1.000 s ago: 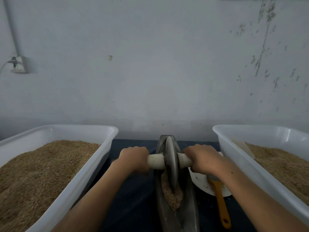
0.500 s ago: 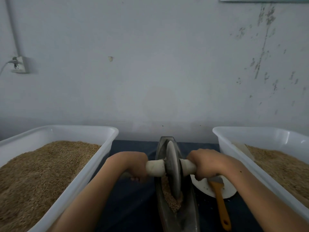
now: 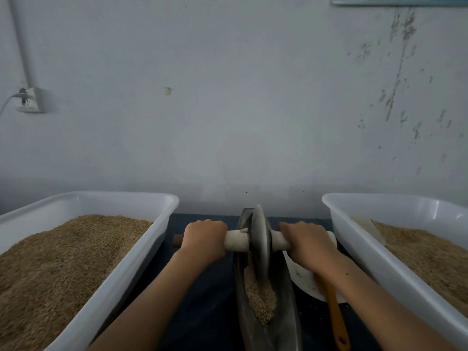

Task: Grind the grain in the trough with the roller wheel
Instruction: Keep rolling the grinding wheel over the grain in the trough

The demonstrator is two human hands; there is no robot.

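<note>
Grain (image 3: pixel 259 297) lies heaped in the near half of the trough (image 3: pixel 286 323), a narrow boat-shaped channel of dull grey metal whose long axis runs straight away from the person toward the wall. Pale, coarse and granular, the heap sits just nearer than the roller wheel (image 3: pixel 260 239), so a pull back toward the body would carry the wheel through it. That thin grey disc stands upright on edge in the channel, its lower rim in the grain's far edge. A pale axle handle (image 3: pixel 236 241) runs crosswise through the hub, level, at right angles to the trough. Left hand (image 3: pixel 205 240) and right hand (image 3: pixel 307 245) each curl firmly round an end of it, about equally near the wheel. Under the right forearm lie a white plate (image 3: pixel 304 279) and what looks like an orange-handled brush (image 3: pixel 335 320), partly hidden. Flanking all this, two white plastic tubs (image 3: pixel 162 206) hold brown grain, smooth-walled and rounded at the corners.
</note>
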